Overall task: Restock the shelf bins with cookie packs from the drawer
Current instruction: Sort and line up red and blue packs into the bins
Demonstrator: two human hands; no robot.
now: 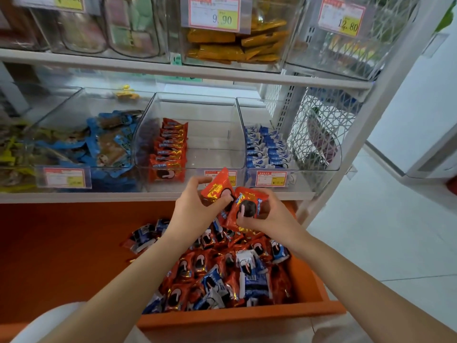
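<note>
Over the far edge of the open orange drawer (247, 315), the left hand (195, 206) is gripping a red cookie pack (217, 186) and the right hand (267, 214) is gripping a second red pack (249, 206). Both are facing the middle shelf bin (215, 134), probably to extend the row of red packs (170, 149) along its left wall.

Bins (215, 134) on shelf (99, 197) — drawer (235, 316) below (packs (210, 268) inside).

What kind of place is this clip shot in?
Most likely a small shop's snack aisle: price tags on clear shelf bins of wrapped snacks, and an orange drawer of cookie packs below.
</note>
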